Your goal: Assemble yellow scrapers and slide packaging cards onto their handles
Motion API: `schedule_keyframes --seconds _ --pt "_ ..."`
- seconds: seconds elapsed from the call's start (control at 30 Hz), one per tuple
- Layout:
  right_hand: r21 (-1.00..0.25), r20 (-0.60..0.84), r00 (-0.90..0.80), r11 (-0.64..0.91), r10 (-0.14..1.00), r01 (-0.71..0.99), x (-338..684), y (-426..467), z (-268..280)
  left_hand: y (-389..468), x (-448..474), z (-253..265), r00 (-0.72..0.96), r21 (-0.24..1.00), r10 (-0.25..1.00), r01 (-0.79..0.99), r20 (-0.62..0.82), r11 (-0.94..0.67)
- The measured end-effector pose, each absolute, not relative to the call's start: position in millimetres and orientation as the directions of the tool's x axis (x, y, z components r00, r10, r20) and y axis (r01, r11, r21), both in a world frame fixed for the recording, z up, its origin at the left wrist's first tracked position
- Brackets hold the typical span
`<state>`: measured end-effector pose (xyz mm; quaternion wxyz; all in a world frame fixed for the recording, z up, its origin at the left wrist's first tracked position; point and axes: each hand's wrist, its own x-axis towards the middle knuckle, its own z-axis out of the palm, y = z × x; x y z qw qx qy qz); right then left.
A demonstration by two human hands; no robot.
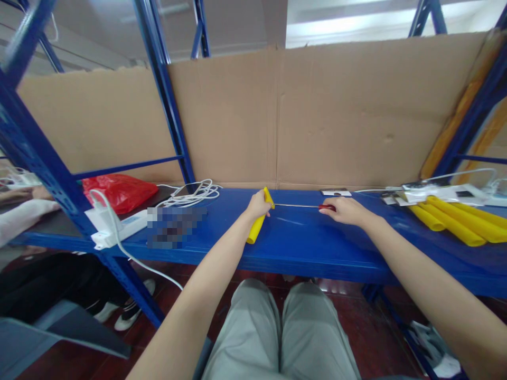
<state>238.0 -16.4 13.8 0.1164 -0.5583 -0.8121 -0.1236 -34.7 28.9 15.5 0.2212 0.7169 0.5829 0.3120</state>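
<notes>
My left hand (258,203) is closed around a yellow tube-like piece (256,229), which slants over the blue shelf top (293,237). In my right hand (346,210) is the red handle of a long, thin screwdriver (298,205). Its metal shaft runs level to the left, and the tip meets or lies right beside the upper part of the yellow piece. Whether the tip is inside the piece, I cannot tell. My fingers hide part of both the yellow piece and the red handle.
Several yellow tubes (459,224) lie at the right with white packets. To the left are a white power strip (134,224), coiled white cable (198,192), a red bag (119,191) and a blurred patch. Cardboard (336,116) stands behind; blue posts (162,89) frame the shelf. Another person's sleeve (24,216) shows far left.
</notes>
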Motion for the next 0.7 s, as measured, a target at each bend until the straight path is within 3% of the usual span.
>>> schedule_keyframes --seconds 0.4,0.6,0.7 --pt "0.149 0.378 -0.362 0.330 0.852 0.932 236.7 -13.8 8.0 27.5 -35.4 16.6 0.138 0.678 0.970 0.696 0.198 -0.237" --pt "-0.018 0.281 -0.361 0.381 0.889 0.924 237.9 -13.9 8.8 28.4 -35.7 15.9 0.128 0.678 0.972 0.698 0.197 -0.229" --pt "-0.054 0.303 -0.335 0.367 0.892 0.929 237.8 -12.0 7.4 29.3 -36.0 15.1 0.128 0.680 0.971 0.695 0.204 -0.235"
